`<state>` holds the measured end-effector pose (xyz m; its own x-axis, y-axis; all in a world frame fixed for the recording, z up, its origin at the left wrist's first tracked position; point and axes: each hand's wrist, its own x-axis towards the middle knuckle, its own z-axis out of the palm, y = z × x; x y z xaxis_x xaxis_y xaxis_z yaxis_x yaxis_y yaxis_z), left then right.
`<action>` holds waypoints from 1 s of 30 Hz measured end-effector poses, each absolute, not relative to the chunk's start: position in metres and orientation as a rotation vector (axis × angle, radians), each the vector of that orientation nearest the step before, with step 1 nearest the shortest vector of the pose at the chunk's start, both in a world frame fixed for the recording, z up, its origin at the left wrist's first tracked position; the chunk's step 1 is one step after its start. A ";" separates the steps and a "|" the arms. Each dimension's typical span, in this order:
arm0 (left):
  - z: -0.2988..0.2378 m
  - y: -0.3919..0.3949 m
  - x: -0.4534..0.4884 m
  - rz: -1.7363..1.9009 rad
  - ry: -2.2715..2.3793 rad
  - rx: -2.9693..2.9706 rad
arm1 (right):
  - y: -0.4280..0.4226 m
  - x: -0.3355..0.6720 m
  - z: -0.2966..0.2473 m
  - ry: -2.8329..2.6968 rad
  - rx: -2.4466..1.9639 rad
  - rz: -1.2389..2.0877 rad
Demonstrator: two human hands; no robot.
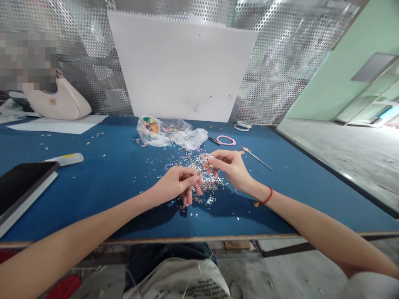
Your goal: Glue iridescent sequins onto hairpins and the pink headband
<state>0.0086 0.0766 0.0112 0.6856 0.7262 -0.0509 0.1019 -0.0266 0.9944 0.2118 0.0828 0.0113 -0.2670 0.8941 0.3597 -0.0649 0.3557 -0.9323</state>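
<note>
A loose heap of tiny glittering sequins [204, 174] lies on the blue table top [118, 166]. My left hand [179, 185] rests at the heap's near left edge, fingers curled and tips together over the pieces; what they pinch is too small to name. My right hand [229, 166], with a red cord on the wrist, is raised just above the heap and pinches a small orange-gold piece [207, 163] between thumb and fingers.
A clear plastic bag [170, 132] with colourful contents lies behind the heap. Pink-handled scissors [225, 140], a thin gold pin [257, 158], a white tape roll [242, 125], a dark tablet [21, 185], a white tube [65, 158] and a white bag [59, 101] are around.
</note>
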 end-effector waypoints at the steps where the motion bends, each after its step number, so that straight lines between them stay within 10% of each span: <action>1: 0.012 0.076 0.009 0.570 0.709 1.541 | 0.083 0.212 0.012 -1.542 -0.763 1.150; 30: 0.006 0.079 0.008 0.526 0.693 1.550 | 0.082 0.210 0.012 -1.571 -0.889 1.061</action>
<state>0.0075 0.0792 0.0058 0.7113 0.6994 -0.0702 0.1199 -0.0224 0.9925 0.2100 0.0819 0.0116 -0.2291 0.9168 0.3271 0.0384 0.3443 -0.9381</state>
